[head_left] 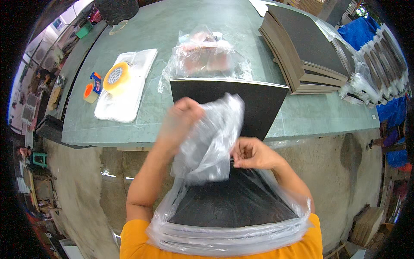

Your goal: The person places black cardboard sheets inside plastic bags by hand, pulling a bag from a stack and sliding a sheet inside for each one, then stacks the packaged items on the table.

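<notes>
Head view: left fingers (pixel 195 108) pinch clear plastic (pixel 211 138), right fingers (pixel 242 152) curl, their hold unclear

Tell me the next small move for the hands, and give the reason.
Probably ease the left hand a little to the left, taking the crumpled plastic with it: the plastic hangs bunched in front of the black board and close beside the right hand, so moving it would likely clear the view there.

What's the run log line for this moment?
left hand: holding clear plastic film; right hand: curled, hold unclear; yellow tape roll: on plastic stack
</notes>
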Available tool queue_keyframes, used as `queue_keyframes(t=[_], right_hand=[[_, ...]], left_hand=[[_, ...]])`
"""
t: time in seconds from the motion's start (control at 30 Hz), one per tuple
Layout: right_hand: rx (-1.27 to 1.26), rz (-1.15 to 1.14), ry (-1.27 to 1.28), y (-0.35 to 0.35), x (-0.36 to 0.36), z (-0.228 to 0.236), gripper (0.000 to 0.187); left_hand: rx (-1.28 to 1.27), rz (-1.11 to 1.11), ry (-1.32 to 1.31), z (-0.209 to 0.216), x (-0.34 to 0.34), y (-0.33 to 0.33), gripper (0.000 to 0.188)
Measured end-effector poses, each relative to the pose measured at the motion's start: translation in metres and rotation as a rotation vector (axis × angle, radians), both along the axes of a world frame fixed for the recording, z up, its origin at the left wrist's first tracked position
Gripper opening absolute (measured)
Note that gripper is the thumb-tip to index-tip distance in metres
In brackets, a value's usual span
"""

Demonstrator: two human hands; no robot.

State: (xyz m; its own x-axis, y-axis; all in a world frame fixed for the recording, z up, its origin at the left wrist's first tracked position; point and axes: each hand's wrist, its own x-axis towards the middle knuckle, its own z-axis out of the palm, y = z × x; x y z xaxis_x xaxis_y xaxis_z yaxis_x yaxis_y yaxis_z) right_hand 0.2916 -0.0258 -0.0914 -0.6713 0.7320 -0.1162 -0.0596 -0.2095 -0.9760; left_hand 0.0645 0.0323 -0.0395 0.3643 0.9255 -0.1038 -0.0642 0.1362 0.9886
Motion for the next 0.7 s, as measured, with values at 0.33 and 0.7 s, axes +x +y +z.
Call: queue_keyframes(t=[0.33,0.7], right_hand=[[-0.07,-0.244,0.175,0.011,-0.017,0.027,0.053],[-0.223,-0.407,0.424,0.011,0.002,0.021,0.045]], left_hand=[[0.395,-0.135,0.591,0.008,0.021,-0.028,0.022],[0.767,0.22,0.527,0.014,0.012,-0.029,0.011]])
